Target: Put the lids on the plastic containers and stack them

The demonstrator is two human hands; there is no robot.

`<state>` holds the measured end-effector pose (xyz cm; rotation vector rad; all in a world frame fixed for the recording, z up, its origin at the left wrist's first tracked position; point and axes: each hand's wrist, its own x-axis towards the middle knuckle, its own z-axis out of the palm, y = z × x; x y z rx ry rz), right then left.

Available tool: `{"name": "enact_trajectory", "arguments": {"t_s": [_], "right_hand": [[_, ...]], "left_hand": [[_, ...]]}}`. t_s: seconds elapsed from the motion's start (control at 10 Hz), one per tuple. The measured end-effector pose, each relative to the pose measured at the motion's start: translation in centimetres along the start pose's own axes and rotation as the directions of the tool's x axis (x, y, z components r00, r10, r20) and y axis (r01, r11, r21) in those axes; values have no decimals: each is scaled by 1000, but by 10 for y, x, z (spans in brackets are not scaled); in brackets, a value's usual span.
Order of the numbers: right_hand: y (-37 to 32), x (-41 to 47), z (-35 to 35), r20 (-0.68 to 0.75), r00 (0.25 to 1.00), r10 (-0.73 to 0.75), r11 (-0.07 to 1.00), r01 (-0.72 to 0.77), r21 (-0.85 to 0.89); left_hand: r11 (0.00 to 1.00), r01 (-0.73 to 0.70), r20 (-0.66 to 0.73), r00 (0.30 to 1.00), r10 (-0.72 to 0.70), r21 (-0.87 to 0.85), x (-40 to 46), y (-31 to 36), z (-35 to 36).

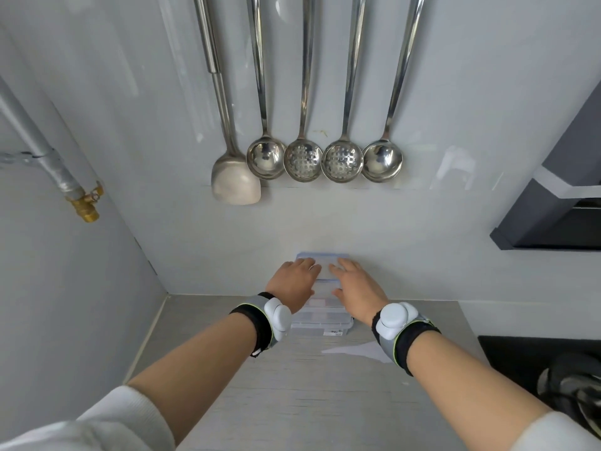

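A stack of clear plastic containers [322,322] with blue-edged lids stands on the grey countertop near the back wall. The top lid [325,266] lies on the uppermost container. My left hand [294,283] rests flat on the left half of that lid, fingers spread. On the right half my right hand [356,286] lies flat as well. Both palms press down from above, and neither hand grips anything. Much of the stack is hidden behind my hands and wrists.
Several steel ladles and skimmers [304,161] and a spatula [234,182] hang on the wall above. A pipe with a brass valve [86,206] is at left. A dark range hood [553,216] and a black hob [536,356] lie at right. A white scrap [357,349] lies by the stack.
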<state>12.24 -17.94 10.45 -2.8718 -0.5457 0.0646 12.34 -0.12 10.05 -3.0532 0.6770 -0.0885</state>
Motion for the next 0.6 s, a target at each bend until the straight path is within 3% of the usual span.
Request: {"name": "enact_trajectory", "arguments": {"t_s": [0.4,0.6], "right_hand": [[-33,-40,-55,-64,998,21,997,-16,69],[-49,-55,-85,-190,976,102,942,-34,332]], "left_hand": [[1000,6,-136,991,-5,12,-38,9,-50],[975,32,-291,952,-97,-221,-60,12,-88]]}}
